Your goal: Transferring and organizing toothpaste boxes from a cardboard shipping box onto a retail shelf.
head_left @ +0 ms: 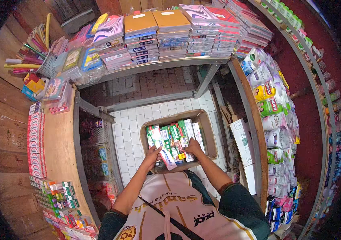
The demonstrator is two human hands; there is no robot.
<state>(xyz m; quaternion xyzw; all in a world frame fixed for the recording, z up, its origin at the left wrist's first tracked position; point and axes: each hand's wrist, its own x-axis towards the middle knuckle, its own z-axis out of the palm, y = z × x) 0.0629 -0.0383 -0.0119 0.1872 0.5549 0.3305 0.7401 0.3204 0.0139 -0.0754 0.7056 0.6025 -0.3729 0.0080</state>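
white toothpaste box point(168, 158) slanting at cardboard carton's point(209, 134) 7 o'clock; left hand point(151, 157) gripping its edge in fingers, likely steadying it over packed boxes point(175, 134); right hand point(195, 148) at 4 o'clock, fingers' grip unclear; carton on floor point(128, 138), probably for overhead access.

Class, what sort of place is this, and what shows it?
Probably a small shop or its stockroom: stacked books, many plastic pouches of goods, and a cardboard carton holding small boxes.

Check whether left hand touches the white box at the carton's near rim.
Touching: the head view shows the left hand gripping the white box at its left edge, no gap between.
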